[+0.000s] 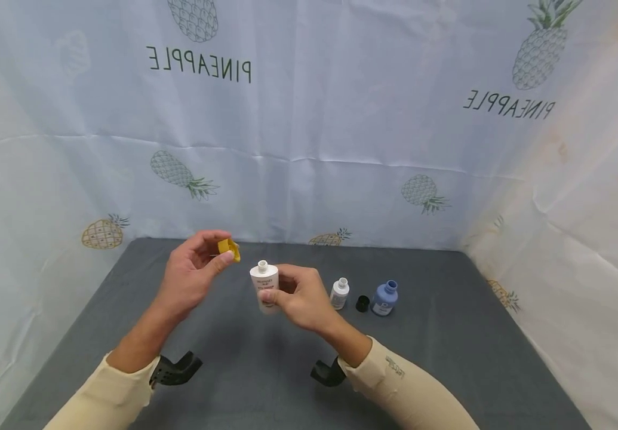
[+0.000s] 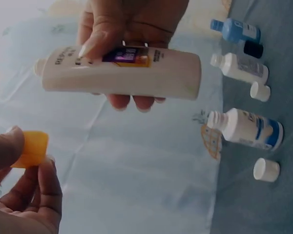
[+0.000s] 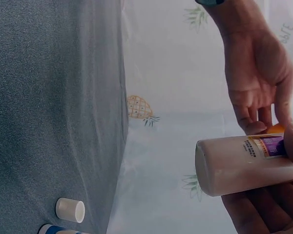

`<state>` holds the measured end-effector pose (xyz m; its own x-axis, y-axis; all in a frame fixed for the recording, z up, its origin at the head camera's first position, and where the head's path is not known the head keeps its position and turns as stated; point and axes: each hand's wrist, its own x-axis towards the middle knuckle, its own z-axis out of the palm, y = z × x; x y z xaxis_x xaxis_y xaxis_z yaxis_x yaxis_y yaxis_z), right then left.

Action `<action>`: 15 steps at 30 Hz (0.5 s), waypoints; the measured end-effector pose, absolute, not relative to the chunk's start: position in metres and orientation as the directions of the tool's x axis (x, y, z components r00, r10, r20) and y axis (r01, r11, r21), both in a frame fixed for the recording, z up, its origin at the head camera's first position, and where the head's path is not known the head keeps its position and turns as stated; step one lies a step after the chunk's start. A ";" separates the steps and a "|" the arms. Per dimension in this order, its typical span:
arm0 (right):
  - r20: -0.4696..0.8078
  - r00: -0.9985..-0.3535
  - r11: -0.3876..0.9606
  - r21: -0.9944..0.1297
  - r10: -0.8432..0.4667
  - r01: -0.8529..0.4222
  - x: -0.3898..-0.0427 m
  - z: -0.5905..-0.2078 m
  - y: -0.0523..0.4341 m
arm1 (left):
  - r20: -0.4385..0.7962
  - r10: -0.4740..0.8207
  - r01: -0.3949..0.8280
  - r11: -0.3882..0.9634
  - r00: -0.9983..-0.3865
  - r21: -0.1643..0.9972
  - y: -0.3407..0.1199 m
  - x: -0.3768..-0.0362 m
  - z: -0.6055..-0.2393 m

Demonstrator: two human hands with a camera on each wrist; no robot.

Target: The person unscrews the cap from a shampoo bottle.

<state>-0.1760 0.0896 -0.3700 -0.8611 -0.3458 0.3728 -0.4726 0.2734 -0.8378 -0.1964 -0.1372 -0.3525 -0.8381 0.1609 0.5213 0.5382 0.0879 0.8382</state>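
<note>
My left hand pinches a yellow-orange cap between thumb and fingers, held up to the left of a white bottle. That bottle has its narrow neck uncovered, and my right hand grips it round the body, thumb across the front. It stands near upright, raised above the dark grey table. The left wrist view shows a purple and yellow patch on its label, partly under the thumb. Cap and bottle neck are apart, with a short gap between them.
Right of my right hand stand a small white bottle, a black cap and an open blue bottle. A white bottle with a blue label and two white caps show in the left wrist view. A pineapple-print curtain surrounds the table.
</note>
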 end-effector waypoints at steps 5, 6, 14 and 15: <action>0.340 -0.877 0.275 -0.855 -0.340 -0.439 -0.180 -0.372 0.085 | 0.512 0.146 0.531 0.157 -0.847 0.833 -0.149 -0.200 -0.364; 0.336 -0.879 0.277 -0.857 -0.338 -0.434 -0.181 -0.373 0.083 | 0.499 0.136 0.517 0.183 -0.856 0.836 -0.151 -0.200 -0.365; 0.290 -0.907 0.327 -0.863 -0.305 -0.386 -0.191 -0.381 0.067 | 0.356 0.121 0.374 0.404 -0.927 0.835 -0.170 -0.209 -0.380; 0.283 -0.911 0.331 -0.864 -0.301 -0.378 -0.193 -0.383 0.064 | 0.333 0.121 0.351 0.439 -0.935 0.827 -0.173 -0.212 -0.382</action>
